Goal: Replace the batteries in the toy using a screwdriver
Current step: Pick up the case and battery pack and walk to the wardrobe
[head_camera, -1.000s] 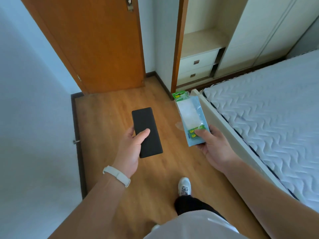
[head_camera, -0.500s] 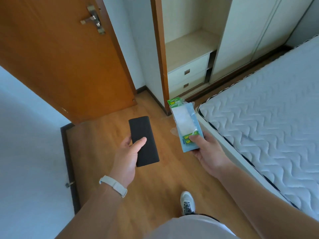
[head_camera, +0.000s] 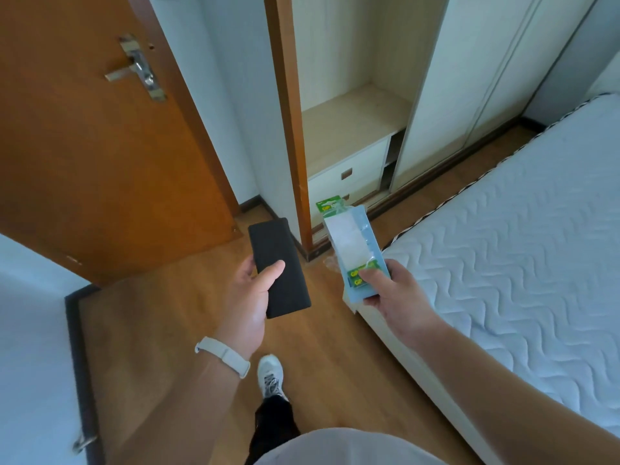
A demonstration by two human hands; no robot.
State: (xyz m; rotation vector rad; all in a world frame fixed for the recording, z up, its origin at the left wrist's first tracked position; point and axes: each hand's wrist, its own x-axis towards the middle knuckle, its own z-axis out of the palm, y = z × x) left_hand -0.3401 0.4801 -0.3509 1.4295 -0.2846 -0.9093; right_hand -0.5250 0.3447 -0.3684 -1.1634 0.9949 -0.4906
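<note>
My left hand grips a flat black rectangular case by its near end, thumb on top. In my right hand is a light blue flat pack with a clear blister and a green battery card behind it; the thumb presses on green batteries at its lower end. Both are held out in front of me above the wooden floor, a short gap between them. No toy or screwdriver shows on its own.
An orange wooden door stands at the left. An open wardrobe with drawers is ahead. A bed with a white quilted mattress fills the right. My shoe is on the wooden floor below.
The view has tilted up and I have stepped forward: door handle and wardrobe show more. Both hands keep their hold on the same items at the same spacing.
</note>
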